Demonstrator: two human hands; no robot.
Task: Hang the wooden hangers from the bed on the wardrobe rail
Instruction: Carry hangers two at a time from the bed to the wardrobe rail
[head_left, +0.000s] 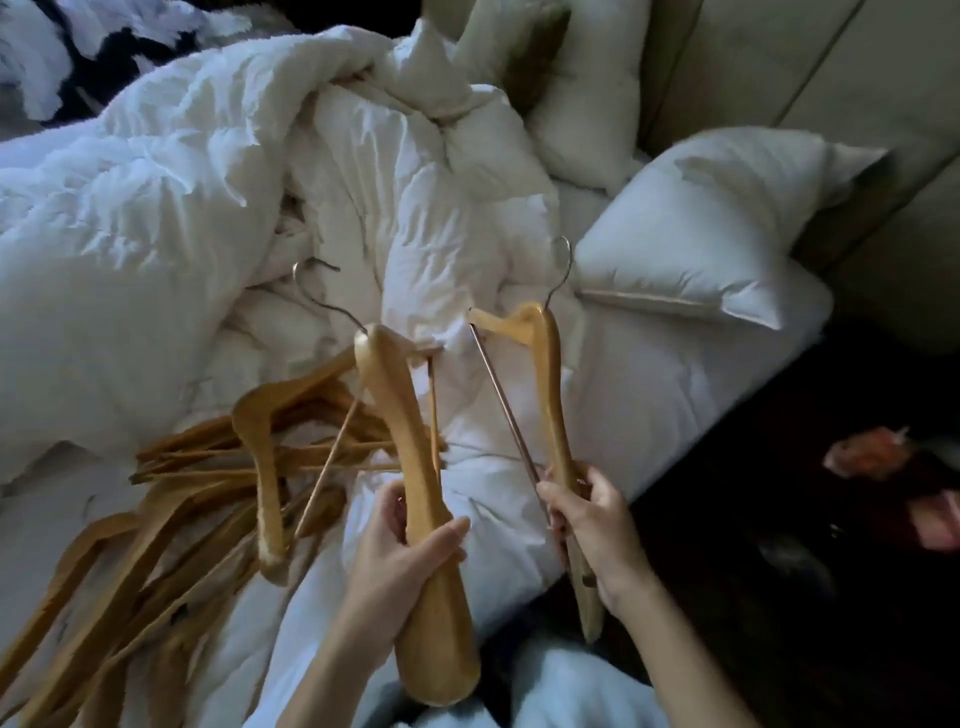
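Hangers in both hands now: left hand (400, 540) has a closed grip on one hanger (410, 447), right hand (592, 525) clamps another (553, 410), both over the bed (675, 374); a big pile (171, 509) waits on the duvet, no rail in view, most work ahead

A home bedroom; rumpled white duvet (218, 171), pillows (717, 234) and padded headboard (810, 67) show it.

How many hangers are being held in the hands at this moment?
2. One hanger is in the left hand, another hanger is in the right hand. The pile of hangers lies on the bed; a hand may hide extra ones.
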